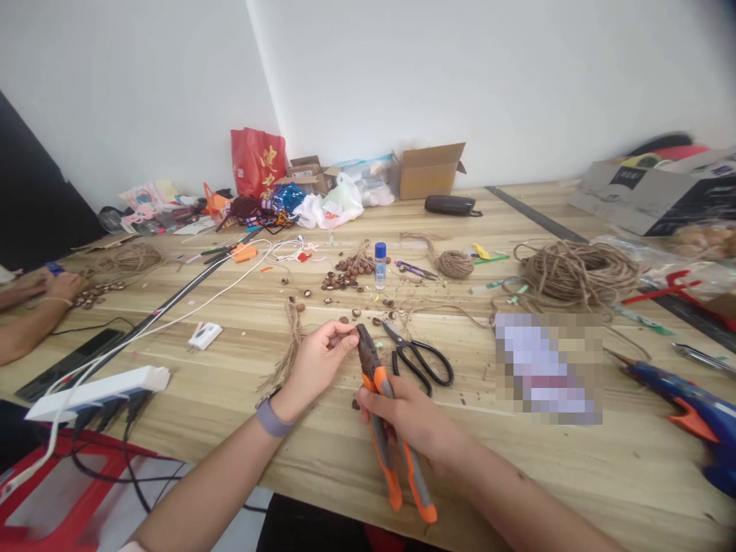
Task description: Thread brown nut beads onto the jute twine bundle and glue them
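My right hand (411, 414) is closed around the orange and grey handles of a pair of pliers (379, 399), whose dark jaws point up and away from me. Right beside the jaw tips, my left hand (325, 353) pinches its thumb and fingers together; whatever lies between them is too small to make out. Black-handled scissors (422, 359) lie on the table just right of the jaws. Beyond my hands are a pile of brown nut shells (350, 270) and a glue bottle with a blue cap (380, 266). A bundle of twine (294, 337) lies left of my left hand.
A large twine coil (580, 270) and a blue glue gun (684, 418) lie to the right. At left are a white power strip (97, 395) with cables and another person's hand (63, 287). Bags and a cardboard box (428, 172) stand along the wall.
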